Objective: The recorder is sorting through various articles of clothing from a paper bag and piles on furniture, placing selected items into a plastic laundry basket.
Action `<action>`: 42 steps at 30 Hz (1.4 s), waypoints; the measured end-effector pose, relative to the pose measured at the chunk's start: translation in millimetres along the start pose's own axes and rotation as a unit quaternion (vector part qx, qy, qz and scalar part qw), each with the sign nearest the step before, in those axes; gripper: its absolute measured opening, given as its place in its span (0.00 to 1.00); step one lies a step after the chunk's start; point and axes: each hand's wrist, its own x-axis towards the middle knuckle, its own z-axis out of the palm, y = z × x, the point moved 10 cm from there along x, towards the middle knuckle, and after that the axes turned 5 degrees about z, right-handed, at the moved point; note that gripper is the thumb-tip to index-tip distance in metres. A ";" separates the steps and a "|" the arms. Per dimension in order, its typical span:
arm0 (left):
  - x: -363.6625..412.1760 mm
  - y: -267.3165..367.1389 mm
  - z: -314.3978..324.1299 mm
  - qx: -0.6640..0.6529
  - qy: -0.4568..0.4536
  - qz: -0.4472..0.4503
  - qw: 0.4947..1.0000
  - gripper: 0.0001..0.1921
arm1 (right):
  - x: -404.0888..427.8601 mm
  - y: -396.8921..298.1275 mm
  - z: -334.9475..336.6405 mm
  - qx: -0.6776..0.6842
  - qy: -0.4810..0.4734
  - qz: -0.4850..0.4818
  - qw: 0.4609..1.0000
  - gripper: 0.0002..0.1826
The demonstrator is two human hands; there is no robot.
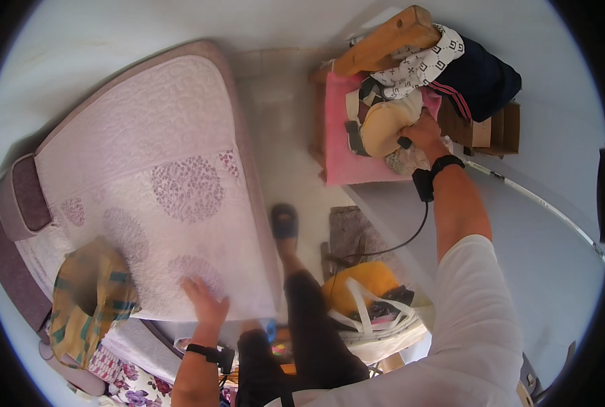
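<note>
My right hand [427, 132] is closed at the edge of a beige rounded item, probably a hat [384, 129], with its fingertips partly hidden. That item lies among other cloth pieces on a pink cloth [335, 137] covering a wooden seat. A small black piece [405, 142] shows beside my thumb. My left hand [206, 302] has its fingers spread over the near edge of a pale quilted cover [195, 122] with purple tree prints, on a sofa bed. Whether the palm touches the cover is unclear. Both wrists wear black straps with small devices.
A wooden armrest [384, 43] carries a white patterned cloth [429, 63] and dark clothing [480, 76]. Behind stands a cardboard box [503, 129]. A taped brown bag or box [91, 305] sits on the bed. A white bag [384, 338] stands by my legs; a cable [409, 239] hangs from my right wrist.
</note>
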 end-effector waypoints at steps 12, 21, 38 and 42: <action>-0.8 3.9 -7.4 -0.038 0.037 0.023 0.998 0.54 | 13.9 -23.1 0.1 0.034 0.031 -0.135 0.990 0.50; -4.0 -3.4 -8.8 -0.053 0.048 0.015 0.997 0.53 | -48.1 -24.0 -15.3 -0.032 0.017 0.086 0.996 0.32; -27.3 -5.6 -13.5 -0.284 0.046 0.223 0.932 0.55 | -412.2 -189.1 -25.5 0.325 -0.048 -0.224 0.918 0.25; -131.3 -14.4 -59.7 -0.550 0.095 0.277 0.782 0.50 | -536.8 -236.7 48.2 0.291 -0.257 -0.274 0.880 0.29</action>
